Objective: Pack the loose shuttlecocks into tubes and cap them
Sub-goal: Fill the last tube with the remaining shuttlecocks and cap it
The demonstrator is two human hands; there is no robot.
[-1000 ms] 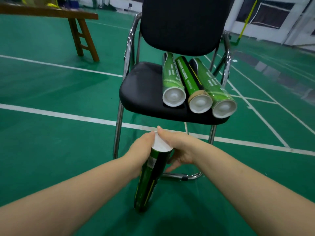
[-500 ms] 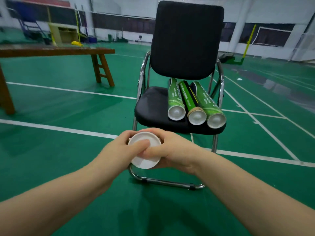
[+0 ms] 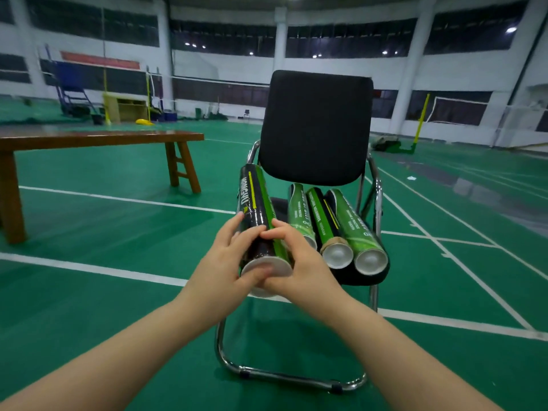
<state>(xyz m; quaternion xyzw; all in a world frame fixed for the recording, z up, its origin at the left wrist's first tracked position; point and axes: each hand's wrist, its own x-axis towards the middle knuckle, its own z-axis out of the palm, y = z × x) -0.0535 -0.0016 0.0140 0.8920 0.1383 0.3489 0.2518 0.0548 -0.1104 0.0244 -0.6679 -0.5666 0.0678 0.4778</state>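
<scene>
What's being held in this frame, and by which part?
The left hand and right hand grip the dark tube at its white-capped near end.

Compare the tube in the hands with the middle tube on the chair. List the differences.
The held tube is gripped by the left hand and right hand and tilts upward; the middle tube lies on the chair seat between two lighter green tubes. The held tube's dark wrap reaches its white cap; the middle tube shows a bare tan band there. Both are dark with green, a yellow stripe and a white near-end cap.
</scene>
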